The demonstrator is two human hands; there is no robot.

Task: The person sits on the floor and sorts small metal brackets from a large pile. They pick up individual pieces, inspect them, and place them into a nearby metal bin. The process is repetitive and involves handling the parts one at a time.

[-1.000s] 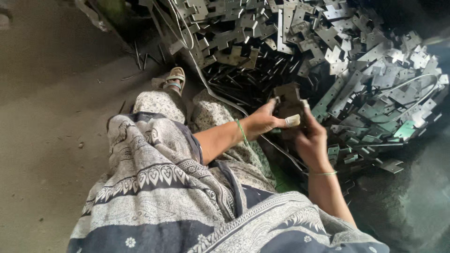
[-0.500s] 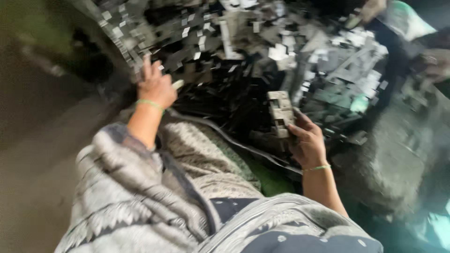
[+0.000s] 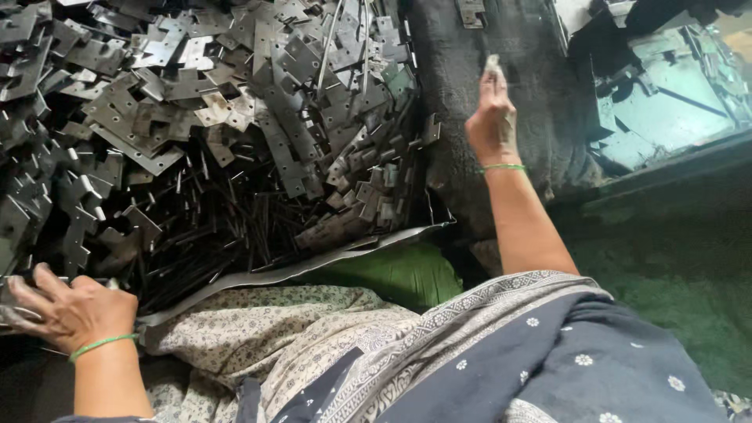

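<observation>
A: Where are the 2 hands?

B: The left hand (image 3: 74, 309) sits at the lower left of the frame, fingers spread and curled over metal plates at the near edge of the heap of plates (image 3: 211, 110). The right hand (image 3: 493, 121) is raised in the upper middle, pinching 1 small metal piece (image 3: 492, 63) at its fingertips.

A: Which is nearer the heap?

B: The left; it touches it. The right hovers well right of the heap, over a dark slab (image 3: 486, 47). The piece is too blurred to tell its axis.
</observation>
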